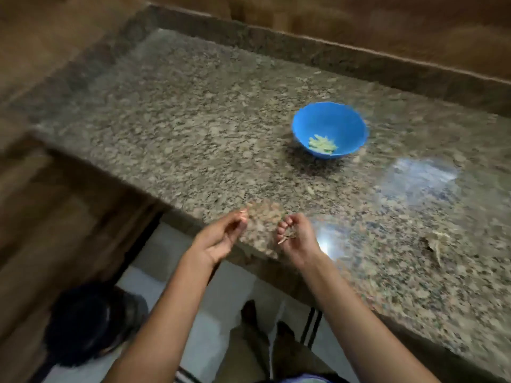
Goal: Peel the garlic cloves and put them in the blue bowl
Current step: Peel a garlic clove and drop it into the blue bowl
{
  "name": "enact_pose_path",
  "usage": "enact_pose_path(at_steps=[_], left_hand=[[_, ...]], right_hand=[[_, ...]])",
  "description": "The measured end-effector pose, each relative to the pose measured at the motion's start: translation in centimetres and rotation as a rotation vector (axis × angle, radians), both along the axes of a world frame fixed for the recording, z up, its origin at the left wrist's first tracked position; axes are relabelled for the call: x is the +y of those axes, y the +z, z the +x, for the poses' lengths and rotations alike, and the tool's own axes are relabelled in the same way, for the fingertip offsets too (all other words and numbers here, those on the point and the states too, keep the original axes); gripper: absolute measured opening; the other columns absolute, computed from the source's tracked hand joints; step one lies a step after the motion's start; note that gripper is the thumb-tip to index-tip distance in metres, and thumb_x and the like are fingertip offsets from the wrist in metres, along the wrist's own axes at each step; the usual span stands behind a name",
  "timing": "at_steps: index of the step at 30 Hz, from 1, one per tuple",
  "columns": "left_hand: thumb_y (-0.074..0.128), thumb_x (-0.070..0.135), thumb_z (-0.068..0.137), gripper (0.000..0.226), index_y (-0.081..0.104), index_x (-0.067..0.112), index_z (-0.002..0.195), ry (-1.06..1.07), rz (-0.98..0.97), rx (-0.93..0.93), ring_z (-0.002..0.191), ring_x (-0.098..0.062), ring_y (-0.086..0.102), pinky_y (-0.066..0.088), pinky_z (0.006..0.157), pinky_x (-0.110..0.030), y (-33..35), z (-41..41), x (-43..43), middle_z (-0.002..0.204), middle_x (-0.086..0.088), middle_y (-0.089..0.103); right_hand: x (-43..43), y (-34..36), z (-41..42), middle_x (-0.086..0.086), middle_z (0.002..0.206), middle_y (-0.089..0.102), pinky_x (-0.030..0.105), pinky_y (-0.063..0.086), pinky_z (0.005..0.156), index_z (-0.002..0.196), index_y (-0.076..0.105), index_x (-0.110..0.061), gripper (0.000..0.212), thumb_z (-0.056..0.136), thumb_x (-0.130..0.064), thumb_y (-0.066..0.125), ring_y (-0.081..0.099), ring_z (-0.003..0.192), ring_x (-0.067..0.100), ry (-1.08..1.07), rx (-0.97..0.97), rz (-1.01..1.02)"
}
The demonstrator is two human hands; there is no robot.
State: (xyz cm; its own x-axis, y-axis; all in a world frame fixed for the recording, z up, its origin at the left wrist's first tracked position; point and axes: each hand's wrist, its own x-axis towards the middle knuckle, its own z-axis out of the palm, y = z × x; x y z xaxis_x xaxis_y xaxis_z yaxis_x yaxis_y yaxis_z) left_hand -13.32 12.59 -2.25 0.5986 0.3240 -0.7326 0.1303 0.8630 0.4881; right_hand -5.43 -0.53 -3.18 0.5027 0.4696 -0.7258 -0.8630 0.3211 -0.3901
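Seeing right hand (297, 239) curled round garlic skins (286, 238), left hand (221, 236) loosely curled, grip unclear, bowl (345, 117) holding cloves (323, 144).

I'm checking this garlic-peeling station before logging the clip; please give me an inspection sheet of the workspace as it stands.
Surface: speckled brown granite countertop with a raised back edge; glare patches on its right part.
Job's things: round blue plastic bowl stands on the counter, with pale peeled garlic cloves at its bottom.
Clutter: clear plastic bag lies flat to the right of the bowl; dry papery garlic skins lie near the right front edge.
Grippers: left hand has loosely curled fingers, contents blurred; right hand curls round small garlic scraps.
Cables: nothing seen.
Surroundings: brown wall behind; pale tiled floor below, with a dark round object at lower left.
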Motion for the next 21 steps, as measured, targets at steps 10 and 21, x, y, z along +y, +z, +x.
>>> enact_pose_path(at_steps=[10,21], left_hand=[[0.046,-0.005,0.093,0.018,0.06,-0.002,0.083,1.019,-0.04,0.023,0.054,-0.011,0.067,0.055,0.052,-0.019,0.6,-27.0,4.2,0.061,-0.008,0.069],[0.054,-0.007,0.089,0.01,0.061,-0.008,0.096,1.203,-0.039,0.035,0.084,-0.019,0.063,0.046,0.091,-0.032,-1.1,-46.8,8.6,0.083,-0.015,0.068]], right_hand=[[16.8,-1.6,-21.4,0.005,0.04,0.045,0.014,0.043,0.038,0.042,0.046,-0.008,0.054,0.094,-0.008,0.031,0.046,0.034,0.015,0.8,0.246,0.081],[23.9,-4.6,-41.0,0.002,0.032,0.035,0.02,0.035,0.053,0.059,0.031,-0.015,0.038,0.094,-0.002,0.025,0.031,0.053,0.013,0.884,0.266,-0.143]])
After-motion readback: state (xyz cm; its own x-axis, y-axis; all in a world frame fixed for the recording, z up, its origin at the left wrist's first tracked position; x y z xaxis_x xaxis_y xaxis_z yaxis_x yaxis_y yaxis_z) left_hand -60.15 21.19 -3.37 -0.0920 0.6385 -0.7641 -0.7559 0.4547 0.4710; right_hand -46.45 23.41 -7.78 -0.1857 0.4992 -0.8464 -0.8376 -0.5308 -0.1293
